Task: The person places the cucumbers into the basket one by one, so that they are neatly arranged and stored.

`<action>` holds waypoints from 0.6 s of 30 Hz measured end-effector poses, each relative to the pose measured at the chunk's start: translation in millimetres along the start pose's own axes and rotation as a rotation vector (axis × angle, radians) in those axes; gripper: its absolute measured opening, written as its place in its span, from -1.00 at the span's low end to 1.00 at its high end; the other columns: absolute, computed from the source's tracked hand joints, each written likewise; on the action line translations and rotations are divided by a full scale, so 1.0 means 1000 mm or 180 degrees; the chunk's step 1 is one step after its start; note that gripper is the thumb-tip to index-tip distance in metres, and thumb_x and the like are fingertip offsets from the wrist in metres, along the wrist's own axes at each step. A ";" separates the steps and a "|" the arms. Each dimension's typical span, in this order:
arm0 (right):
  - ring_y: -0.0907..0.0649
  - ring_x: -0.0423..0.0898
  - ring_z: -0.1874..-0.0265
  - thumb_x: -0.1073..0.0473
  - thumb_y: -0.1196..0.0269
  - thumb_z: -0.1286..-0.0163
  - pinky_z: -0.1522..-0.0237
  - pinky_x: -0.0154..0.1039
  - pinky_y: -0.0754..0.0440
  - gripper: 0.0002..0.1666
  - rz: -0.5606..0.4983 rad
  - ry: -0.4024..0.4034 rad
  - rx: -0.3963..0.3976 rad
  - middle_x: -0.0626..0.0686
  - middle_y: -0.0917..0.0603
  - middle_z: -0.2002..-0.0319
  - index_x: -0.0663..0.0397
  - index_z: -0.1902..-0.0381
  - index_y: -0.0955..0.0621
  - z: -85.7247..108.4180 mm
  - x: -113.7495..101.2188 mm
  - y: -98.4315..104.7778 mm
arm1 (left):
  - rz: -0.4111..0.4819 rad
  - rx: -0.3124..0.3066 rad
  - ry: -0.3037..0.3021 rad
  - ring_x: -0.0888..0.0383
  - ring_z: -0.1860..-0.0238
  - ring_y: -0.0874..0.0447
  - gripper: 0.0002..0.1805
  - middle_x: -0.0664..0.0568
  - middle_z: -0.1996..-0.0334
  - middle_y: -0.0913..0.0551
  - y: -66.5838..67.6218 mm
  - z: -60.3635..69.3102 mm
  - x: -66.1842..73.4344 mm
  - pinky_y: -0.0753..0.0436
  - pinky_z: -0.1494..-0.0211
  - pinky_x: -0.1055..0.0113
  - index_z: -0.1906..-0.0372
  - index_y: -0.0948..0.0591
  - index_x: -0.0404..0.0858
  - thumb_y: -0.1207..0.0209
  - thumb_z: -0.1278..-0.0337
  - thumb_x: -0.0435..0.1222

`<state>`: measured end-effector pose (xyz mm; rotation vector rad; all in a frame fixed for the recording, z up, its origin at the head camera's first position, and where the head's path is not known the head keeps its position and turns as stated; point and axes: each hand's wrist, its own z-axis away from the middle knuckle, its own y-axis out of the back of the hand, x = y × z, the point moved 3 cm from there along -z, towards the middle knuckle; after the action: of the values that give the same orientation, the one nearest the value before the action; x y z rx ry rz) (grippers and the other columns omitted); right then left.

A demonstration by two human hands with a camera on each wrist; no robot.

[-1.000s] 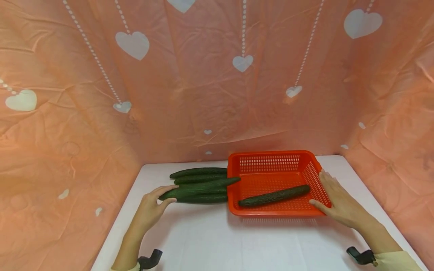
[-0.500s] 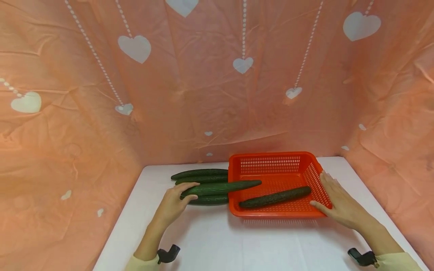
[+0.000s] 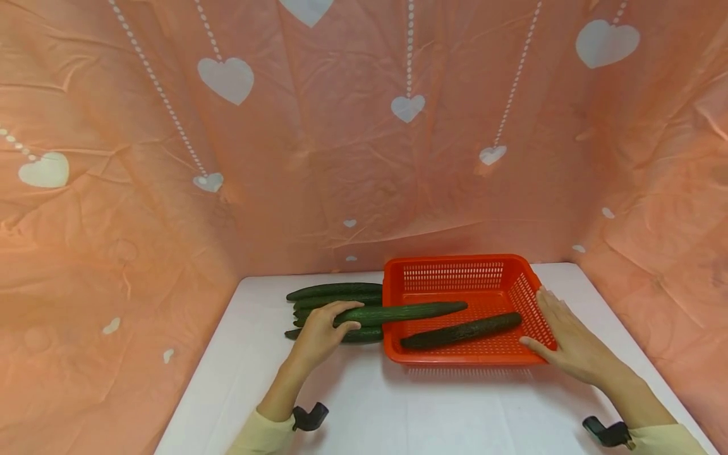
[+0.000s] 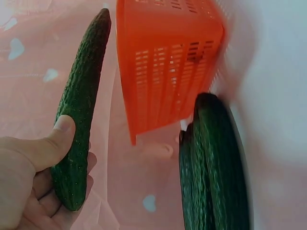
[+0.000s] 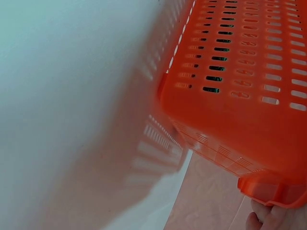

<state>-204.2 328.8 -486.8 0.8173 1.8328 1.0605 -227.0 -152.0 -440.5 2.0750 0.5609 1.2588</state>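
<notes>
My left hand (image 3: 320, 333) grips a long green cucumber (image 3: 409, 313) near one end. In the left wrist view the thumb lies along this cucumber (image 4: 79, 96), with fingers behind it. Its far end reaches over the left rim of a red plastic basket (image 3: 472, 361). A darker cucumber (image 3: 461, 330) lies inside, slanted near the front. My right hand (image 3: 577, 341) holds the basket's right rim, thumb over the inner side and fingers along the outside. Only a few curled fingertips (image 5: 259, 218) show under the rim in the right wrist view.
Several other cucumbers (image 3: 335, 292) lie side by side left of the basket, partly hidden by my left hand. The white table (image 3: 432, 411) ends at a pink cloth backdrop (image 3: 341, 158) with hearts, which also stands along both sides.
My left hand has moved right with the cucumber, whose far end now reaches further over the basket. The cucumbers under it are more exposed. My right hand and the basket have stayed put.
</notes>
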 end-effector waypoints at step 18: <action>0.06 0.28 -0.72 -0.18 -0.37 -0.49 -0.57 -0.48 0.50 0.25 0.0000 0.0042 0.0007 0.50 -0.05 -0.66 0.41 -0.70 0.03 -0.001 0.002 0.001 | -0.0154 -0.0387 -0.0185 -0.11 -0.22 -0.75 -0.59 -0.08 -0.19 -0.78 -0.048 -0.033 0.037 -0.64 -0.37 -0.14 -0.24 -0.76 -0.18 -0.46 -0.31 -0.28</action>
<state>-205.5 330.2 -486.6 0.8132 1.8454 1.0666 -241.6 -84.7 -440.4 1.9790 0.4930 1.1719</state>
